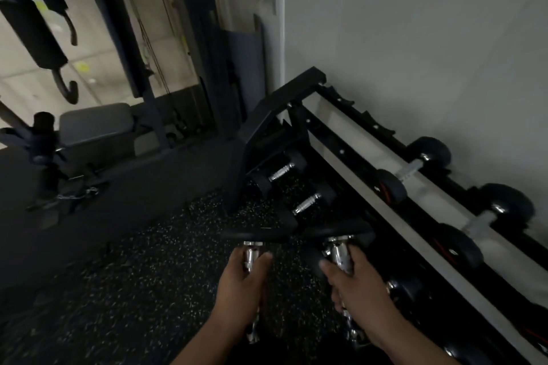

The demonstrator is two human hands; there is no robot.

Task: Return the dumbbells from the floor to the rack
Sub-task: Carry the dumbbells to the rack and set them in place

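While each hand, left hand (241, 284) and right hand (357, 283), grips 1 dumbbell handle, best practice: lower both level into empty slots on the rack (350, 139).

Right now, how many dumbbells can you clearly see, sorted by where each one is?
Held dumbbells, one in the left hand, one in the right hand: 2
Top-rail dumbbells on the rack: 2
Lower-rail dumbbells, clearly seen: 2
Total: 6; the darker ones at lower right cannot be counted.
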